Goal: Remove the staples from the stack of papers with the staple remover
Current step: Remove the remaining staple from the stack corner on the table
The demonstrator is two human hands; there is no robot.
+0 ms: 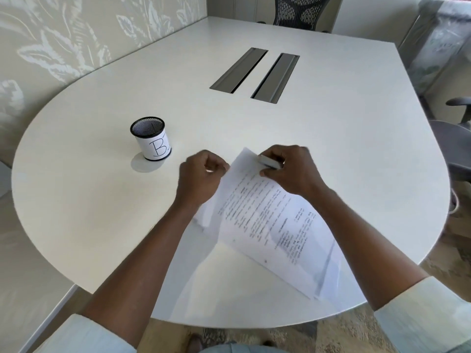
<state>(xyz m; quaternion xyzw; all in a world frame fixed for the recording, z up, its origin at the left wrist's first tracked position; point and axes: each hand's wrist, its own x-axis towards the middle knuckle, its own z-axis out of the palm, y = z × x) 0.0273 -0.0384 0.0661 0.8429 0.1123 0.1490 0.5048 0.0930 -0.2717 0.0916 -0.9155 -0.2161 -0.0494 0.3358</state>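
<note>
A stack of printed white papers (270, 220) is held tilted above the white table (102, 200), its far corner raised. My left hand (201, 177) grips the stack's left edge near that corner, fingers curled. My right hand (290, 169) holds a small pale staple remover (269, 161) pressed against the top corner of the papers. The tool's jaws are hidden by the paper and my fingers, and no staple is visible.
A black mesh cup (151, 138) with a white label reading "B" stands on the table to the left of my hands. Two grey cable slots (254, 73) lie in the table's middle. Office chairs stand at the far side (303, 11) and at the right (453, 138).
</note>
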